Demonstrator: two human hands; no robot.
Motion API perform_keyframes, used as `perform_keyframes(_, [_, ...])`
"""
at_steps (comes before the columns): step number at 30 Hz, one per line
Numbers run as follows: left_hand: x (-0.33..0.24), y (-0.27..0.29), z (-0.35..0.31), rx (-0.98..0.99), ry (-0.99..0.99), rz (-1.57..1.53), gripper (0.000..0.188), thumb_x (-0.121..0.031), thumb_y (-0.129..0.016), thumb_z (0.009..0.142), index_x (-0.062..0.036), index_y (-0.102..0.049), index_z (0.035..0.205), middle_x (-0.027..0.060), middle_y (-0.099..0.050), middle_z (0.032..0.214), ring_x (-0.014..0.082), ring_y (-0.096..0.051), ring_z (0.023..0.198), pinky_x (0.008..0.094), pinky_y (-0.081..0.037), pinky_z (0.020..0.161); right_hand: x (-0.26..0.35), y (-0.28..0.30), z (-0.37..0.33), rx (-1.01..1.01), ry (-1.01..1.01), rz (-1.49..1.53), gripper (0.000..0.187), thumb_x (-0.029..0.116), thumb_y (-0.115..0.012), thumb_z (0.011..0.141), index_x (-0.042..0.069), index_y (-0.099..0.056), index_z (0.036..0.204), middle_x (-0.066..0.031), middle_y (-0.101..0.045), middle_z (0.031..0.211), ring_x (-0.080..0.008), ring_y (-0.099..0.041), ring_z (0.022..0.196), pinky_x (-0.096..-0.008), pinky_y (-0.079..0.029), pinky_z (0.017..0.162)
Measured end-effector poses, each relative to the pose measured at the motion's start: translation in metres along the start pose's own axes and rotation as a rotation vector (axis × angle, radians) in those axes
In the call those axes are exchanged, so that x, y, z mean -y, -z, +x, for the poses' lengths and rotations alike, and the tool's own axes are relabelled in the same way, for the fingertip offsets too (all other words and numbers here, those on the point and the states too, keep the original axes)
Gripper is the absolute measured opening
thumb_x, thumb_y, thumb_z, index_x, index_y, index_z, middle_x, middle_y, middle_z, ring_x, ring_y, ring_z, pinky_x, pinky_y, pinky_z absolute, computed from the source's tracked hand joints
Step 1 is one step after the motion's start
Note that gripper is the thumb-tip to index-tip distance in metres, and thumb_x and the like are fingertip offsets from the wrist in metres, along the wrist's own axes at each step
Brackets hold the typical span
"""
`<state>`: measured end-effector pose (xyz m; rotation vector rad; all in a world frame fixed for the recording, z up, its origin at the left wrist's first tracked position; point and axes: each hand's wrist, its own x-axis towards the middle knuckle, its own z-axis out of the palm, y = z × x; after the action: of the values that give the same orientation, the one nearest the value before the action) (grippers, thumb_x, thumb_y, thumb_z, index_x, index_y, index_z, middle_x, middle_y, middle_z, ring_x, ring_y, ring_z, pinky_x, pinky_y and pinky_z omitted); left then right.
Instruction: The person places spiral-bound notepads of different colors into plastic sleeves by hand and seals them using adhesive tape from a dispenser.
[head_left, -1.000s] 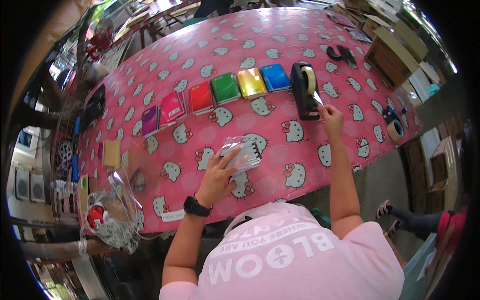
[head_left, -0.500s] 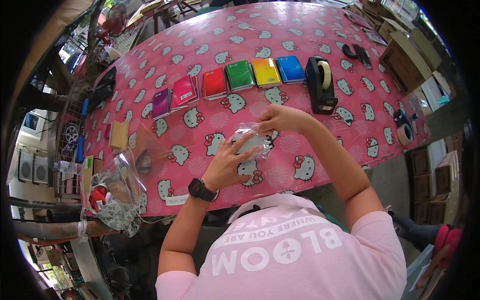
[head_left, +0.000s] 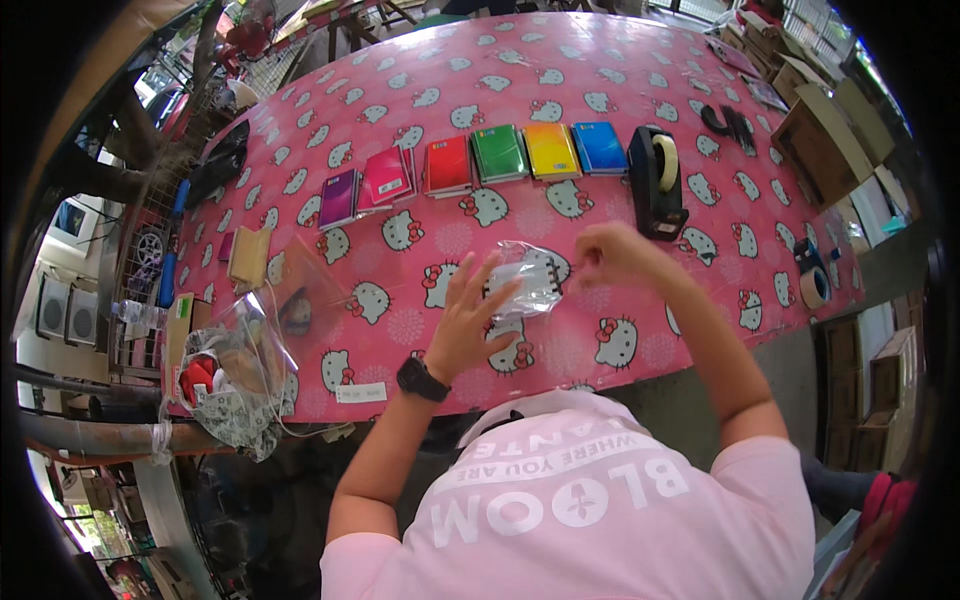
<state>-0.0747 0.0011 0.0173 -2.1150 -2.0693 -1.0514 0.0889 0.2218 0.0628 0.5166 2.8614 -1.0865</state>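
Note:
A crinkled clear plastic wrapper (head_left: 540, 297) lies on the table in front of me. Inside it shows something white with black loops along its right side, apparently a small spiral notebook (head_left: 525, 273). My left hand (head_left: 470, 318), with a dark watch on its wrist, rests with spread fingers over the wrapper's left part. To the right of the wrapper and apart from it is my right hand (head_left: 618, 255), slightly blurred. Its fingers are curled together; whether anything small is between them is hidden.
Beyond my hands, colourful notebooks (head_left: 500, 153) stand in a row, ending at a black tape dispenser (head_left: 657, 195). A clear plastic bag (head_left: 255, 340) with crumpled contents lies left. Tape rolls (head_left: 815, 287) sit at the right edge, and cardboard boxes (head_left: 822, 145) stand beyond. Pink patterned cloth (head_left: 420, 330) covers the table.
My right hand has left the wrapper's upper edge and moved to the right. My left hand stays over the wrapper. The view has shifted slightly.

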Motion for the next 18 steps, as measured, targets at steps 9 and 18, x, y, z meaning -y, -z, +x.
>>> perform_keyframes(9, [-0.016,-0.001,0.01,-0.354,0.038,-0.26,0.028,-0.01,-0.071,0.069,-0.0111,-0.067,0.097,0.0095,-0.055,0.12,0.028,-0.046,0.114,0.0401,-0.034,0.097,0.053,-0.042,-0.009,-0.612,0.313,0.485,0.011,0.009,-0.069,0.073,0.004,-0.067,0.082,-0.0086,-0.058,0.085,-0.0203,-0.055,0.084,-0.0313,-0.044,0.073])
perform_keyframes(18, [0.035,-0.014,0.016,0.008,0.638,-0.65,0.033,-0.014,-0.067,0.08,-0.0008,-0.06,0.109,0.0014,-0.063,0.095,0.0088,-0.056,0.085,0.0236,-0.045,0.072,0.029,-0.047,0.048,-0.323,0.167,0.909,0.017,0.015,-0.067,0.08,0.003,-0.065,0.093,-0.0019,-0.064,0.086,-0.0065,-0.056,0.08,-0.023,-0.045,0.073])
